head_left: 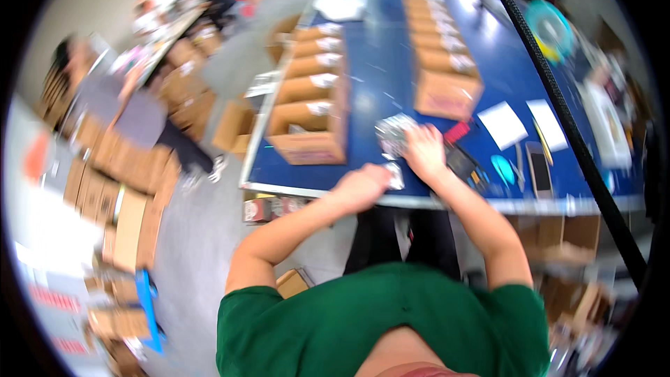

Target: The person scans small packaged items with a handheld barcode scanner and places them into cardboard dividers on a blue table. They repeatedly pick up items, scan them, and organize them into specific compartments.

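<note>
A shiny, crinkled clear plastic bag (392, 134) lies on the blue table near its front edge. My right hand (424, 152) rests palm down on the bag's right side, its fingers stretched out. Lower left of it, my left hand (364, 187) is closed at the bag's near end, where a small shiny white piece (396, 177) shows beside the fingers. Motion blurs the bag, and its contents cannot be made out. To the right of my right hand lie a small red object (457, 132) and a dark flat item (464, 166).
Open cardboard boxes stand in a left row (307, 153) and a right row (447, 94). White sheets (502, 126), a smartphone (539, 169) and a turquoise oval tool (502, 169) lie at right. A black cord (558, 105) crosses the view. Another person (132, 108) stands far left beside cartons.
</note>
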### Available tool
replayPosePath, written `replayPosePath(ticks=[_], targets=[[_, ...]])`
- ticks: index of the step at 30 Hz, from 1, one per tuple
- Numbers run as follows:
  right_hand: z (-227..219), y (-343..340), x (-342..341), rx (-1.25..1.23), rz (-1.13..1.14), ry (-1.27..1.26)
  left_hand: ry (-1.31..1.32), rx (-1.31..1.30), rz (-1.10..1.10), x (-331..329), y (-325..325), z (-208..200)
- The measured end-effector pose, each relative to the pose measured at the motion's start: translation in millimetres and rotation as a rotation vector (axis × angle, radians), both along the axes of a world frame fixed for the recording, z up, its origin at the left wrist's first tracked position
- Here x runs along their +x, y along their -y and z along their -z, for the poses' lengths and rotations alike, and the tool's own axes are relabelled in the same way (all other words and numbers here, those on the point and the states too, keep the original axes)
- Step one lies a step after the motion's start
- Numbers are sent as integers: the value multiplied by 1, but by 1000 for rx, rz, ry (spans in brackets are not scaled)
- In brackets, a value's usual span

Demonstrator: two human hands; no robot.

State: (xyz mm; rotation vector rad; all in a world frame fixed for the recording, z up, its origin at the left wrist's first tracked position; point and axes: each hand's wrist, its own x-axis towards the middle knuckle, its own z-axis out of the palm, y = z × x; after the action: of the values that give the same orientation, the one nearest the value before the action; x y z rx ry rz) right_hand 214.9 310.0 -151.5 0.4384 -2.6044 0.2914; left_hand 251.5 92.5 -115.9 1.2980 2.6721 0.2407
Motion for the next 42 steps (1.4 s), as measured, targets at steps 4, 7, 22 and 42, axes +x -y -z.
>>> replayPosePath(ticks=[4, 7, 22, 42], targets=[[-36, 1, 7, -73, -108, 13, -253, 183, 90, -18, -5, 16], [-26, -2, 17, -319, -223, 247, -277, 397, 28, -9, -9, 24], [-13, 9, 61, -868, -375, 475, -94, 912, -229, -11, -27, 37], [-70, -25, 151, -969, -586, 680, 1874, 1140, -143, 101, -15, 8]])
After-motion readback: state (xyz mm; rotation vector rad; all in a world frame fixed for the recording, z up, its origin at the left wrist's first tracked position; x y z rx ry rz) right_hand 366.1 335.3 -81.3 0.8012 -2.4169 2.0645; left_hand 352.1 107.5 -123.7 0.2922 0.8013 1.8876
